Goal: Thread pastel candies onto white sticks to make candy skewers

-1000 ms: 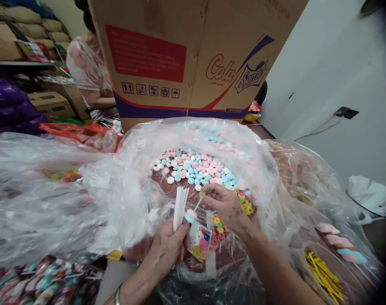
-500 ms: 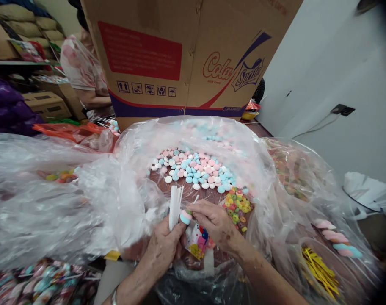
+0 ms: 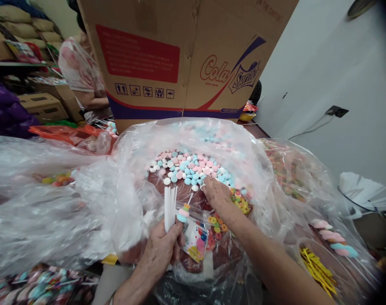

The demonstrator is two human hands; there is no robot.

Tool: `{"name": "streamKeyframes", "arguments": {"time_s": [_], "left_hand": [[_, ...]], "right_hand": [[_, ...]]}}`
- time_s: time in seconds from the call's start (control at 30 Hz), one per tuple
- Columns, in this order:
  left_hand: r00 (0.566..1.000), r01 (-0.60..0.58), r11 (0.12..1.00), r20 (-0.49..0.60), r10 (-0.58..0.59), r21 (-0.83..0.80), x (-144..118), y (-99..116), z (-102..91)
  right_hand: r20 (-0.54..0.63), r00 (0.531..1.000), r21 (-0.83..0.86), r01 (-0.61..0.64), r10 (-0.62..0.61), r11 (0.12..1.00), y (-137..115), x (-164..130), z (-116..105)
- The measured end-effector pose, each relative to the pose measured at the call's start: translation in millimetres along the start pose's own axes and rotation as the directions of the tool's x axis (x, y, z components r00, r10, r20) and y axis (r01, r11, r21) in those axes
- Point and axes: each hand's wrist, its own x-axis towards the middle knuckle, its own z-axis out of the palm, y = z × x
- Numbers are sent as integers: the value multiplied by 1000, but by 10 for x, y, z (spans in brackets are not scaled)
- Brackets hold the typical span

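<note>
My left hand (image 3: 164,243) is closed around a bundle of white sticks (image 3: 170,207) and a candy skewer (image 3: 183,214). On the skewer sit blue, pink and yellow-orange pieces, with its thin stick tip bare above them. Against that hand lies a printed plastic wrapper (image 3: 196,243). My right hand (image 3: 216,194) reaches down at the near edge of a heap of round candies (image 3: 193,167) in pink, blue and white. Its fingers are drawn together at the candies, a white one by the tips; whether one is pinched is hidden. Ring-shaped gummies (image 3: 217,224) lie below my right wrist.
A large carton (image 3: 142,101) stands behind the clear plastic sheeting (image 3: 129,178). On the right are a tub of yellow twist ties (image 3: 316,269) and a twisted marshmallow (image 3: 335,237). Wrapped sweets (image 3: 40,284) fill the lower left. A person (image 3: 85,80) works behind.
My right hand has left the skewer and moved up to the round candies. A yellow-orange piece now shows atop the skewer. My left hand has shifted slightly left, still holding sticks and skewer.
</note>
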Motion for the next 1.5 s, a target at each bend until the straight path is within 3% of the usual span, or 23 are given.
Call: {"name": "streamKeyframes", "arguments": {"time_s": [0.23,0.37,0.57,0.77,0.87,1.03,1.3,1.5], "left_hand": [[1000,-20,1000,10,20,3,10,-62,-20],[1000,-21,1000,18,21,-16,26,-84,-20],[1000,0,1000,12,0,13,0,-13,-4],[1000,6,1000,12,-5,-23,-20,2,4],[1000,5,1000,20,-5,-12,-12,-1,0],[1000,-13,1000,25,13,21,-12,6,-13],[1000,-19,1000,19,19,12,-19,-15,-19],[999,-41,999,33,42,-11,4,-45,-31]], "right_hand": [[-43,993,-23,109,-110,994,-15,-70,23],[-88,967,-26,238,-239,971,-66,21,18],[-30,928,-57,369,-371,928,-151,93,68],[43,923,-46,384,-383,922,-65,-101,-36],[64,929,78,359,-364,930,62,-177,-74],[-75,975,356,221,-207,908,220,-188,15],[-178,891,346,453,-416,821,242,-336,239],[-229,922,415,383,-313,825,288,-343,247]]}}
